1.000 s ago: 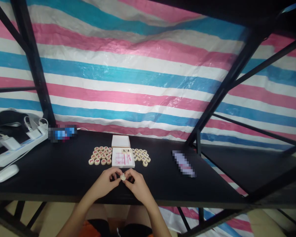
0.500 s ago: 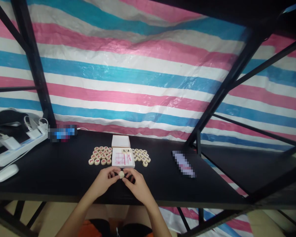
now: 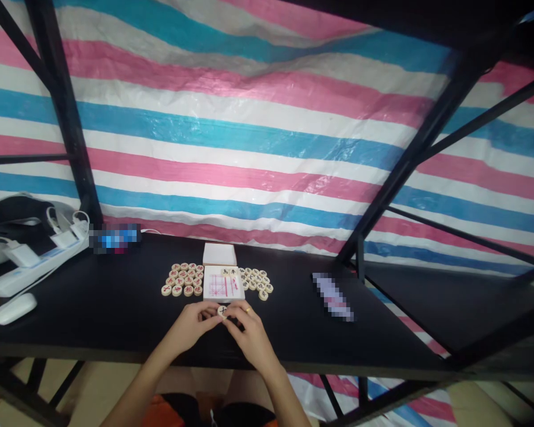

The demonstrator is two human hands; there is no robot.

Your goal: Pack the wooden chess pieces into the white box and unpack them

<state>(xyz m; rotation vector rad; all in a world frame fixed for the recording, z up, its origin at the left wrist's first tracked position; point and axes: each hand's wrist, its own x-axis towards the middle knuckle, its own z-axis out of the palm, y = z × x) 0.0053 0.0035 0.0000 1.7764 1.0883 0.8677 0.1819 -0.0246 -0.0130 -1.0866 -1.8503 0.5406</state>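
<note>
Between the fingertips of both hands is a round Chinese chess piece [image 3: 222,311], its dark-marked face toward me. My left hand [image 3: 194,323] pinches it from the left, and my right hand [image 3: 248,328] has fingers and thumb on its right side. Just beyond the hands lies a white box [image 3: 219,288] with a pink grid on top; two dark-marked pieces [image 3: 229,271] rest at its far right corner. Red-marked pieces [image 3: 187,281] stand in rows to the left of the box. More dark-marked pieces [image 3: 260,278] are grouped to its right.
Behind the box is another white box part [image 3: 219,254]. A phone-like item [image 3: 331,296], blurred out, lies on the right of the black table [image 3: 124,314]. On the left are a white power strip [image 3: 40,267] with plugs, a white device [image 3: 16,310] and a blurred item [image 3: 115,238].
The piece has been turned, and its marked face now shows instead of a plain pale side. My right fingers have come closer over it. The camera view has shifted slightly.
</note>
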